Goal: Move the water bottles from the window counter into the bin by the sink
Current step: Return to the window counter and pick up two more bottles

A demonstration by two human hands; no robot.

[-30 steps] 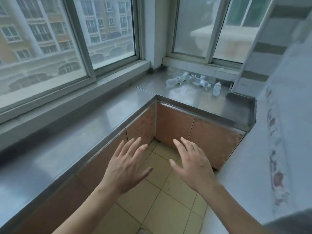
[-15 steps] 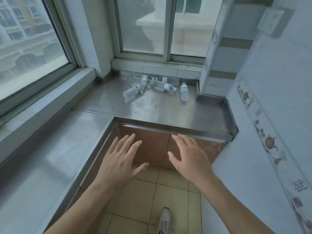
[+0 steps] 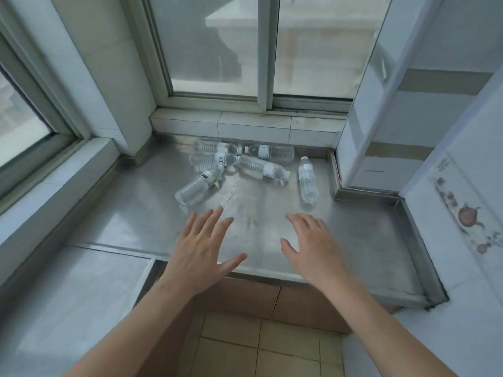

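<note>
Several clear plastic water bottles lie on their sides on the steel window counter (image 3: 367, 240), under the window. One bottle (image 3: 198, 185) lies nearest on the left, one (image 3: 307, 179) lies apart on the right, and a cluster (image 3: 245, 159) sits at the back. My left hand (image 3: 202, 251) hovers open over the counter's front, just short of the nearest left bottle. My right hand (image 3: 313, 248) is open too, fingers spread, a little in front of the right bottle. Neither hand touches a bottle. No bin or sink is in view.
A tiled sill (image 3: 245, 126) and window run behind the bottles. A white column (image 3: 381, 131) walls in the counter's right end, and a raised steel lip (image 3: 419, 254) runs along the right edge. Brown cabinet fronts (image 3: 272, 297) and floor tiles lie below.
The view has closed in on the bottle counter. Both hands have moved forward from over the floor to over the counter's front, staying open.
</note>
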